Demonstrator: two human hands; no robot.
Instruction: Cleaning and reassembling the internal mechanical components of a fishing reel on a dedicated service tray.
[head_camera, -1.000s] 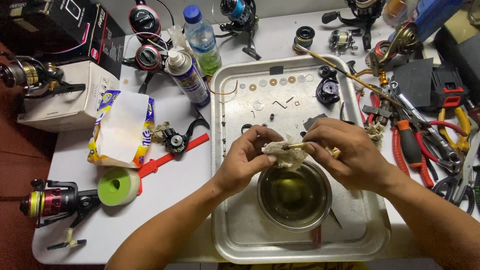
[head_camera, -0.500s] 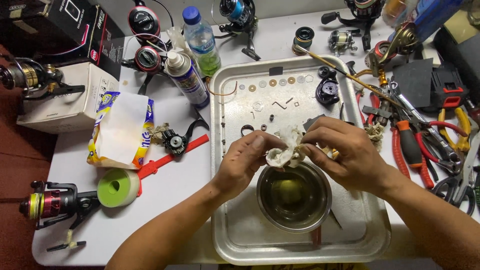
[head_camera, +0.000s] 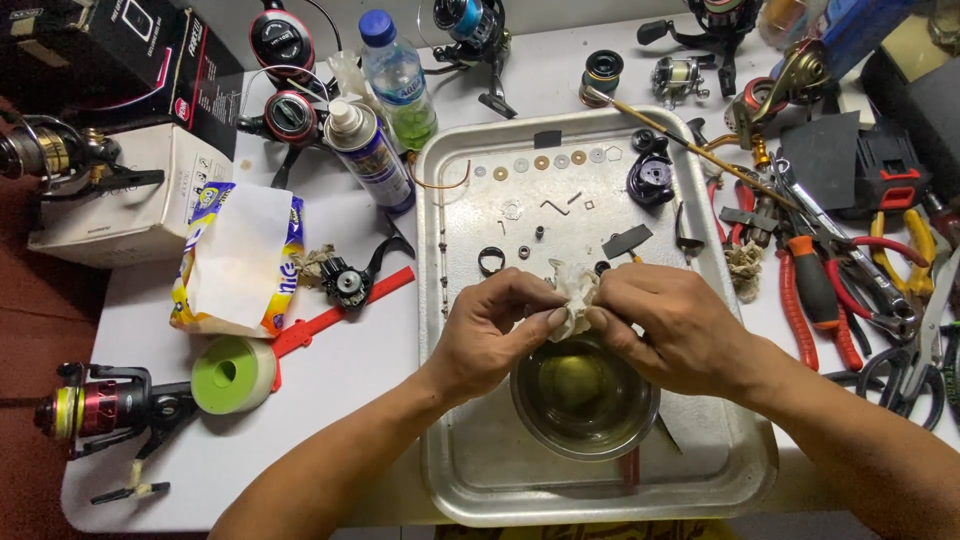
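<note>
Head view. Both hands meet at the centre of the frame over a metal tray (head_camera: 450, 300). The left hand (head_camera: 495, 330) and the right hand (head_camera: 668, 325) are each closed, fingertips pinched on one crumpled white tissue (head_camera: 575, 292) held between them; whether anything is wrapped inside the tissue cannot be told. The tissue sits directly above the far rim of a small steel bowl (head_camera: 585, 395) holding yellowish liquid, which stands in the lower middle of the tray.

Upper part of the tray: a row of small washers (head_camera: 545, 161), a black ring (head_camera: 491, 261) and a black reel part (head_camera: 650, 180).

Left of the tray, centre left of the frame: a spray can (head_camera: 370, 155) lying tilted, a clear bottle with green liquid (head_camera: 400, 85) behind it, an open tissue pack (head_camera: 238, 258), and a green tape roll (head_camera: 232, 374) below that. A red-and-black fishing reel (head_camera: 95, 408) lies at lower left.

Right of the tray: red-handled pliers (head_camera: 815, 295) among other hand tools. A thin brush (head_camera: 690, 148) lies slanted across the tray's upper right corner.
</note>
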